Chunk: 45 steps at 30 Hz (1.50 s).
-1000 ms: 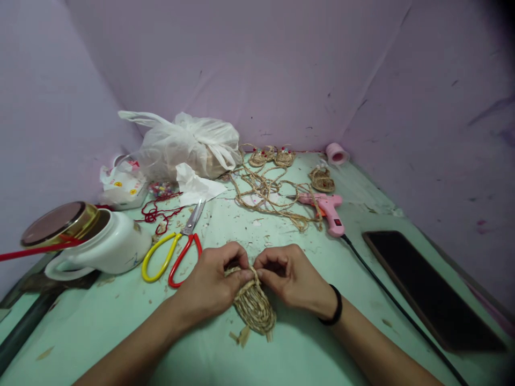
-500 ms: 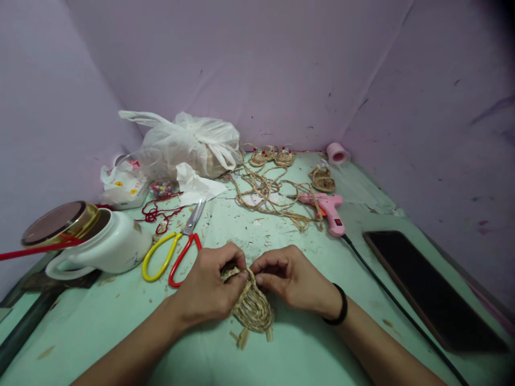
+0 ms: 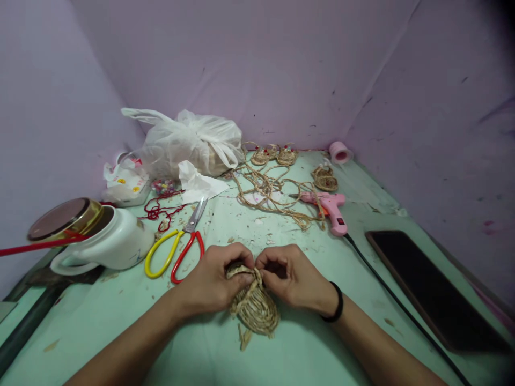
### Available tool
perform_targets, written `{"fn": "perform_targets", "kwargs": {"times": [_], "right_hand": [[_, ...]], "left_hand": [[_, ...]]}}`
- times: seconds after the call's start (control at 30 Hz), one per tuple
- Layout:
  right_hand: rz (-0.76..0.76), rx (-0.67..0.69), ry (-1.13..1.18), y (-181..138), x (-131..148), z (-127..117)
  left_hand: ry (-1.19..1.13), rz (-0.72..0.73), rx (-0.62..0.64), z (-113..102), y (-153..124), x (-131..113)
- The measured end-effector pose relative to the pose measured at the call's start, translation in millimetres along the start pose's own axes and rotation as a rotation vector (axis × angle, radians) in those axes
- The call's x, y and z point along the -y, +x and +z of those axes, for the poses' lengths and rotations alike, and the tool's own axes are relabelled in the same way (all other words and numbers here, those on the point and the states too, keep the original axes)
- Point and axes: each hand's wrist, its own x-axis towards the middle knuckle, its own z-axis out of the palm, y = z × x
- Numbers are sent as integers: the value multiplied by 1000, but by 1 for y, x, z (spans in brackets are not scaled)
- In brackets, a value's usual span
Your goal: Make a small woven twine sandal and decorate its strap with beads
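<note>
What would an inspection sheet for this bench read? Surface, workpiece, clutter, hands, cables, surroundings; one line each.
Surface: pale green tabletop, straw-coloured scraps scattered on it.
Workpiece: woven piece, partly hidden by fingers.
Clutter: scissors, white handled pot, red yarn, tied plastic bag, tangled cord, pink glue gun, phone.
Hands: left hand pinches the woven piece; right hand has its fingertips at the piece's upper edge.
Cables: black cable runs from the glue gun, left of the phone, out of frame.
Surroundings: purple walls with dark marks.
</note>
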Motion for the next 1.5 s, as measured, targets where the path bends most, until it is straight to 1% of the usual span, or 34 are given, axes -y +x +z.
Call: {"fn": "perform_targets", "kwargs": {"times": [0.13, 0.23, 0.37, 0.47, 0.53, 0.6, 0.63, 0.7, 0.77, 0.83, 0.93, 1.0, 1.07, 1.17, 1.2, 1.23, 1.27, 1.33, 1.37, 1.4, 1.43, 1.5], "right_hand": [[1, -30, 20, 1, -3, 1], [-8, -35, 3, 3, -4, 1], [-74, -53, -104, 2, -2, 0], [-197, -95, -247, 1, -2, -2], [-280, -116, -311, 0, -4, -2], [-323, -120, -357, 0, -5, -2], [-320, -123, -381, -1, -6, -2], [-285, -145, -420, -1, -4, -1], [-236, -191, -398, -2, -1, -1], [-165, -205, -286, -1, 3, -1], [-23, -185, -30, 0, 4, -3], [75, -195, 130, 2, 2, -6], [173, -224, 242, 4, -1, -9], [288, -278, 295, 7, -7, -13], [307, -293, 290, 8, -9, -13], [322, -302, 281, 8, -11, -13], [333, -307, 268, 9, -14, -13], [341, -306, 241, 9, -17, -12], [342, -305, 228, 9, -18, -12], [341, -305, 214, 9, -19, -12], [338, -307, 201, 8, -19, -12], [329, -317, 173, 8, -19, -12]], "left_hand": [[-186, -79, 28, 3, 1, 1], [-338, -133, 14, 6, 1, 3], [-461, -140, 48, 6, 1, 3], [-469, -137, 66, 5, 1, 2], [-432, -142, 58, 4, 1, 2], [-374, -137, 52, 4, 1, 2], [-339, -134, 46, 4, 1, 2], [-262, -129, 9, 4, 1, 2], [-184, -129, -35, 4, 1, 1], [-125, -124, -54, 4, 2, -2], [-117, -105, -77, 5, 8, -4], [-200, -79, -104, 5, 16, -5], [-356, -50, -102, 6, 27, -3], [-604, -13, -57, 6, 42, 0], [-652, -1, -69, 5, 45, 2], [-667, -1, -109, 4, 47, 4], [-650, -18, -177, 2, 47, 6], [-563, -100, -348, -3, 43, 10], [-518, -154, -419, -6, 39, 11], [-487, -202, -463, -8, 35, 12], [-469, -240, -480, -10, 29, 12], [-431, -293, -460, -11, 20, 11]]}}
